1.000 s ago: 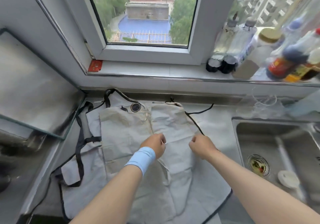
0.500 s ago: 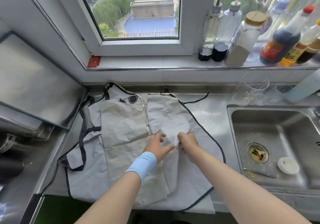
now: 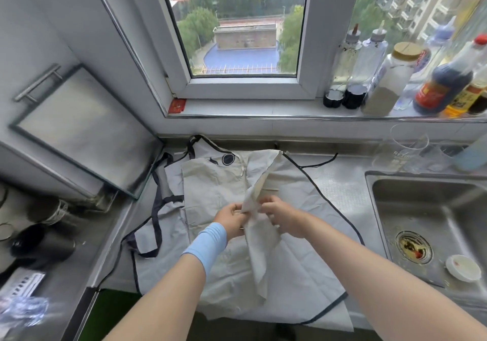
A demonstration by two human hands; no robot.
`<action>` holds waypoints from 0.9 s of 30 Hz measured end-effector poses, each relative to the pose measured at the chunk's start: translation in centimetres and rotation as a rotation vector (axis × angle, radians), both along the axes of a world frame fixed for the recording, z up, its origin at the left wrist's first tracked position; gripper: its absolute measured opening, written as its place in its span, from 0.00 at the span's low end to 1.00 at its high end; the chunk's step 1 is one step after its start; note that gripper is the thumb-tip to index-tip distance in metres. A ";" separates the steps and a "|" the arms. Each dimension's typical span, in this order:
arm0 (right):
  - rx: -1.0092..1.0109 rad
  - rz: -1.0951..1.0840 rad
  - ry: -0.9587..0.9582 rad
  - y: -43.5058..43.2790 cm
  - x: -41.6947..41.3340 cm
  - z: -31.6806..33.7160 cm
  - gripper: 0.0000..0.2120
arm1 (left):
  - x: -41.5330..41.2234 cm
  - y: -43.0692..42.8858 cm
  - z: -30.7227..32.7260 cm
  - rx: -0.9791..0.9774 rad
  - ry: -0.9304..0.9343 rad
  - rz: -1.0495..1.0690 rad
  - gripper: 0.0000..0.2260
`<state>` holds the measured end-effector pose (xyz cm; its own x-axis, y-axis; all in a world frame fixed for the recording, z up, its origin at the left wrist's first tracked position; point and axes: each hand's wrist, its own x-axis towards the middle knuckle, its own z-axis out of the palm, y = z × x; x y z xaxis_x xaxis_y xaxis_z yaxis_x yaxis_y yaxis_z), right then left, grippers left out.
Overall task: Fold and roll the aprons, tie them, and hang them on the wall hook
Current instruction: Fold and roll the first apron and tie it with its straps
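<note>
1. You now have the right half of the beige apron (image 3: 213, 190) pinched up off the counter (image 3: 340, 182): a ridge of cloth rises from between your hands toward the apron's top edge near the wall. A second ago that same panel lay flat under your knuckles.
2. Your left hand (image 3: 230, 220) has its fingers curled tight on the near side of the lifted fold; your right hand (image 3: 280, 218) grips the far side, fingers closed on the cloth. Both hands are just beside each other, where earlier they sat apart on the fabric.
3. The beige apron lies on top of a grey apron (image 3: 311, 282) with dark trim, both spread on the counter between the glass hob cover (image 3: 87, 135) and the sink (image 3: 432, 224). The grey one's lower edge hangs over the counter front.
4. What this means for you: I judge the lengthwise fold is under way, with the right side being carried over the left. Rolling, tying and hanging are not yet begun.
5. The view has also tilted up since the earlier frames, so more of the window (image 3: 237, 32) shows.
</note>
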<state>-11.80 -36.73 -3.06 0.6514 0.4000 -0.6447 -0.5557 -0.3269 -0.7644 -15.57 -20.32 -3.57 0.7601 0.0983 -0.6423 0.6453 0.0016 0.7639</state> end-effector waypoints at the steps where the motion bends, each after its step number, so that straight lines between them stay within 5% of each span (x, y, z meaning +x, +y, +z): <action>1: -0.033 0.037 0.018 0.4 -0.4 0.0 0.07 | -0.3 0.7 0.3 -0.012 0.002 0.017 0.08; 3: -0.112 0.099 -0.026 0.8 -1.1 -0.3 0.13 | -0.7 1.6 1.2 -0.038 0.010 0.027 0.08; 6: -0.180 0.053 -0.091 0.3 -2.3 0.9 0.03 | -1.2 2.2 2.0 -0.057 0.040 -0.017 0.13; 9: -0.206 -0.027 -0.145 -0.8 -2.9 1.6 0.13 | -1.1 2.3 2.5 0.177 -0.062 -0.113 0.20; 11: -0.190 -0.037 -0.256 -0.7 -3.3 2.6 0.11 | -0.9 1.9 3.3 0.219 -0.160 -0.121 0.19; 15: -0.263 0.269 -0.618 2.7 -5.2 4.7 0.05 | -0.7 2.6 6.4 0.025 -0.106 -0.144 0.25; 17: -0.351 0.464 -0.641 5.7 -6.7 5.3 0.06 | -1.0 4.5 6.8 0.171 -0.095 -0.215 0.29; 20: -0.363 0.582 -0.560 9.5 -7.7 4.5 0.08 | -2.4 8.3 5.4 0.415 -0.036 -0.276 0.20; 23: -0.323 0.394 -0.453 11.9 -8.1 3.8 0.12 | -3.6 12.2 3.3 0.261 0.102 -0.094 0.09; 27: -0.577 0.277 -0.611 13.8 -8.4 1.3 0.23 | -5.4 16.1 1.5 0.170 0.276 -0.064 0.05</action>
<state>-20.25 -22.89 -1.79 0.8761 0.3146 -0.3654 0.0525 -0.8156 -0.5763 -20.95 -4.20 -2.08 0.5678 0.1795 -0.8034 0.8227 -0.1578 0.5462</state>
